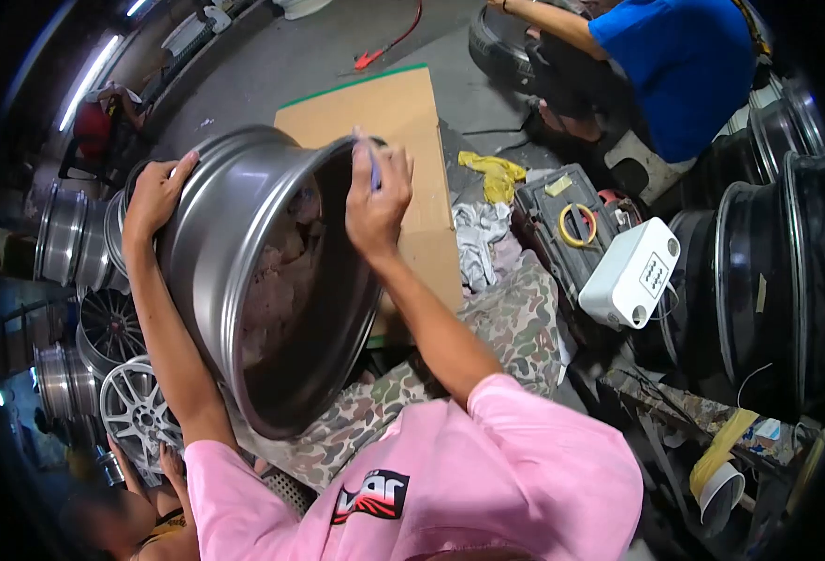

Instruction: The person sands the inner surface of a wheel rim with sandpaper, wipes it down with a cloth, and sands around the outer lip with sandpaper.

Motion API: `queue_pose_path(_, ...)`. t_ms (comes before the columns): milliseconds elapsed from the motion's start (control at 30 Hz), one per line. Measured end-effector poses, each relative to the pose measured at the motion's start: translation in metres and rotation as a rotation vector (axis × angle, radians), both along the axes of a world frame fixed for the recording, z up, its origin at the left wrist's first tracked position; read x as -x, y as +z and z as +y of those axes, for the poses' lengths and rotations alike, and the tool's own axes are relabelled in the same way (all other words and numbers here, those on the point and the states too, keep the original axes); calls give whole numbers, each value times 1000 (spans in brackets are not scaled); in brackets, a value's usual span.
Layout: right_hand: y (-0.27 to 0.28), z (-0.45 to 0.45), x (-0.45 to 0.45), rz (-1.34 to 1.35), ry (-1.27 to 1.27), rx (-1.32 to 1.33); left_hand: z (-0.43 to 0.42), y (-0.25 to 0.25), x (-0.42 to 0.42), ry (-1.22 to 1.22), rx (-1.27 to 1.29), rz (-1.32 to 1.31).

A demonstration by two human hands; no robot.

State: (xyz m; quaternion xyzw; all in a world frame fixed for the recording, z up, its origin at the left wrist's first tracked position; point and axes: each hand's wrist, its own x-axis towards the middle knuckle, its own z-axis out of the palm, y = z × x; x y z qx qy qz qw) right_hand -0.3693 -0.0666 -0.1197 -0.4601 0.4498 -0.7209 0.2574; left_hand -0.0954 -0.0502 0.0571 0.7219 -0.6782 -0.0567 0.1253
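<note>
A large grey wheel rim [216, 243] stands tilted on edge in front of me, its open side facing right. My left hand [157, 194] is wrapped over the far left edge of the rim and grips it. At the rim's upper right edge is my right hand [378, 192], its fingers closed round a small purple-blue item [374, 168] that is mostly hidden. A flat sheet of cardboard [422, 196] lies behind and beside the rim. Camouflage cloth [515, 323] covers my lap below it.
More rims stand at the right [745, 280] and left [66, 229]. A white box [629, 273], a black case [539, 210] with a yellow tape roll [577, 225], and rags [481, 234] lie right. One person in blue [679, 75] is upper right, another [118, 519] lower left.
</note>
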Motion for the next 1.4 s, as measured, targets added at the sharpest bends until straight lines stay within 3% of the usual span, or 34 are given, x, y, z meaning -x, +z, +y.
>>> queue_pose_path(467,-4,11,-6,-12,-38,-3,-2,-1,-2,17,7,-48)
queue_pose_path(600,-22,-13,-8,17,-151,-30,3,4,6,52,-30,-20)
queue_pose_path(733,-9,8,-13,-66,-49,-33,-2,0,-4,25,-22,-55)
queue_pose_path(867,-17,-12,-8,-9,-142,-46,3,4,7,58,-22,-46)
queue_pose_path(1000,-9,3,4,0,-7,-35,-3,1,-3,27,-40,-61)
queue_pose_path(1100,-23,-14,13,118,-19,-39,5,1,-3,30,-38,-54)
queue_pose_path(1267,4,11,16,73,46,0,2,3,-1,60,-37,-54)
queue_pose_path(1400,-6,-14,19,99,35,-24,5,2,5,57,-39,-44)
